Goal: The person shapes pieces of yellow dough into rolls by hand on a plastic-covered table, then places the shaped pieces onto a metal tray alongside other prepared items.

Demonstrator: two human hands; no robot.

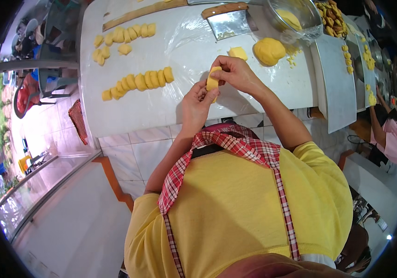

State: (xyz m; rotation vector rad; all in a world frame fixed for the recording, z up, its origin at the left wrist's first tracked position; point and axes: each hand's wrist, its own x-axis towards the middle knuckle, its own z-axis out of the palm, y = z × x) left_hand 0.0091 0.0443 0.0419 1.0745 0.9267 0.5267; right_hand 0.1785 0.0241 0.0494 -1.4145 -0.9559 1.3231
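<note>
Between my two hands, above the front part of the white table (125, 120), is a strip of yellow dough (213, 79). My left hand (200, 100) pinches its lower end, and my right hand (231, 73) grips its upper end with thumb and fingers. Just beyond my right hand lies a cut block of yellow dough (238, 53), with a large round dough lump (269, 51) to its right. On the left of the table, a slanting row of dough pieces (140, 82) sits in front of a second group of pieces (118, 34).
A dough scraper with wooden handle (228, 24) lies near the far edge, left of a metal bowl (297, 21) holding dough. A wooden strip (142, 14) rests at the back left. Trays (335, 80) with dough pieces stand at right. A person in pink (391, 139) is farther right.
</note>
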